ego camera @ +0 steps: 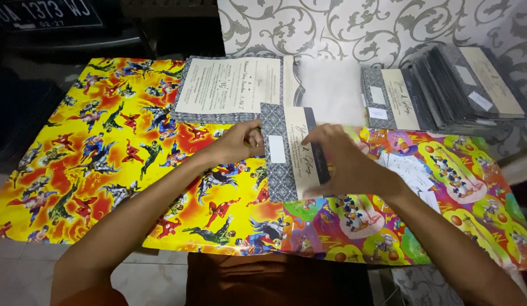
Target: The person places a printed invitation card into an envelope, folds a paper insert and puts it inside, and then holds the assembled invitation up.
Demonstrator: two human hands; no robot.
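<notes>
A: A folded card (290, 152), grey-patterned with a cream panel and a small white label, is being held over the bright cartoon-printed sheet (104, 153) covering the table.

B: And the grip? The left hand (240, 141) is seen closed on the card's left edge, thumb and fingers pinching it. The right hand (337, 158) is laid over the right side, fingers curled around that edge.

A: So the card is gripped from both sides, roughly at the middle of the table, just in front of the opened printed sheets (229, 86) stacked at the far edge.

B: To the right, a long fanned row of finished cards (450, 90) of the same kind is lined up, the nearest one showing the same cream panel. Between the two stacks a pale translucent sleeve (330, 90) is lying.

A: The step in hand is judged to be the closing or squaring of one card, with the fold being pressed flat between both hands.

B: Agreed. What would be called for next, it seems, is an even press along the fold, with the edges kept aligned so that the cream panel sits straight. Whether something is tucked inside cannot be told from here.
</notes>
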